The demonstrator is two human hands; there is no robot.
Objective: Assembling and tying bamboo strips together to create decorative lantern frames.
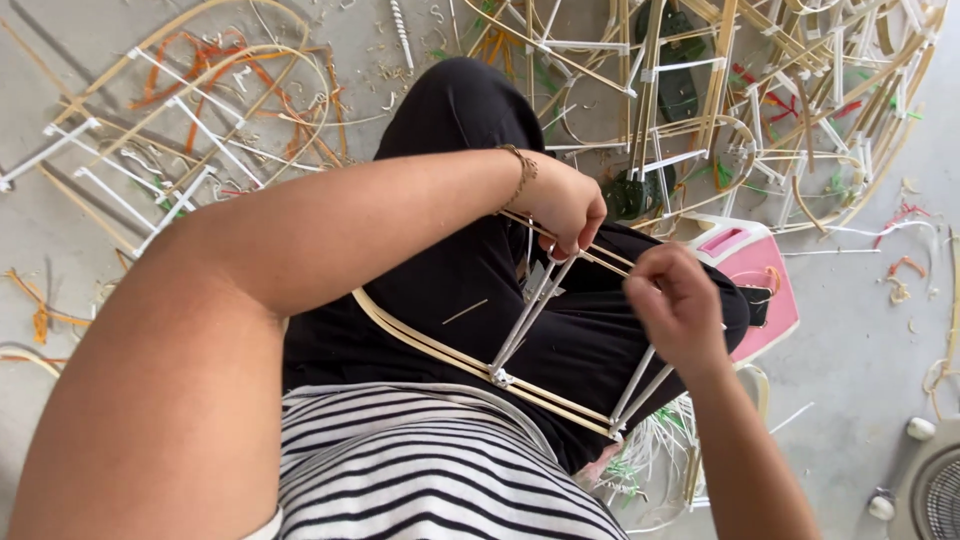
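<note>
A bamboo frame of thin curved strips with white cross-sticks lies across my lap on black trousers. My left hand, with a braided band at the wrist, pinches the frame's far strip where two white sticks meet it. My right hand is closed on the same far strip a little to the right, near another pair of white sticks. What exactly its fingertips pinch is hidden.
A heap of finished bamboo frames lies on the concrete floor ahead at right, more frames at left. A pink low stool stands beside my right knee. White ties lie under it. A fan sits at bottom right.
</note>
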